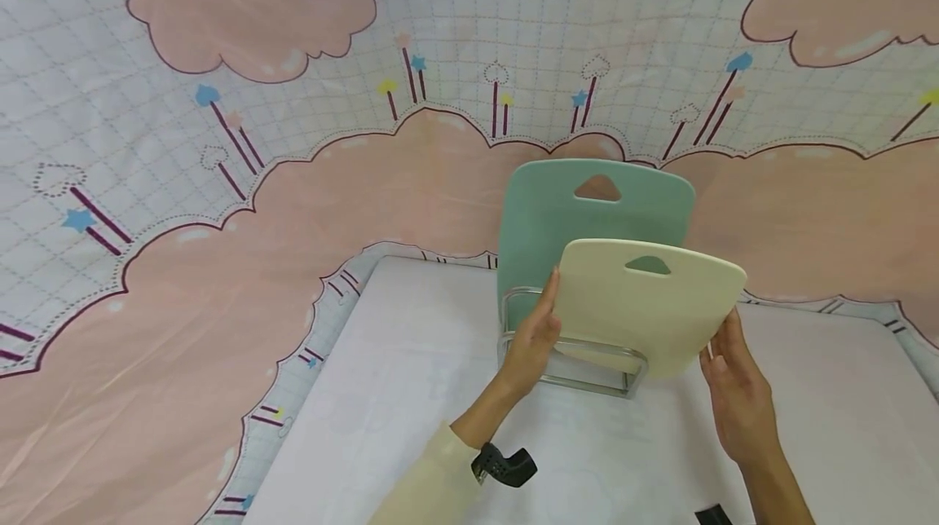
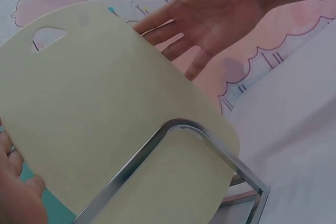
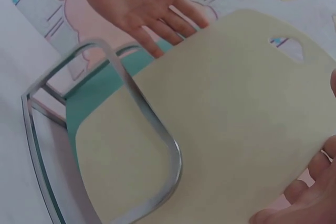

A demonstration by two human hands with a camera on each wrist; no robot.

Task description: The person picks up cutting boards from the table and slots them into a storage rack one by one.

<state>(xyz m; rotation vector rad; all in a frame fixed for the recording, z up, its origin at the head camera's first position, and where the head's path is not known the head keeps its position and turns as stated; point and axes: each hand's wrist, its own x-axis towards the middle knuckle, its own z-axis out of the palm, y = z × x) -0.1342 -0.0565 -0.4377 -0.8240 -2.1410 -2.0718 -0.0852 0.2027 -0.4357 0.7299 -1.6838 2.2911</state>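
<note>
A cream cutting board [image 1: 645,305] stands tilted, its lower part behind the front loop of a metal rack [image 1: 594,386]. Against its left edge rest the fingers of my left hand [image 1: 534,341]; the right wrist view shows this left hand [image 3: 142,3] with straight fingers and its thumb apart. At the opposite edge, my right hand [image 1: 741,394] touches the board with extended fingers, and its palm faces the left wrist camera. Behind the cream board, a larger green cutting board [image 1: 543,215] stands upright in the rack.
The rack stands on a white tabletop [image 1: 411,362] near its back edge. A patterned cloth [image 1: 411,183] with clouds and stars hangs behind the table and down its left side. A black band [image 1: 504,464] is on the left wrist.
</note>
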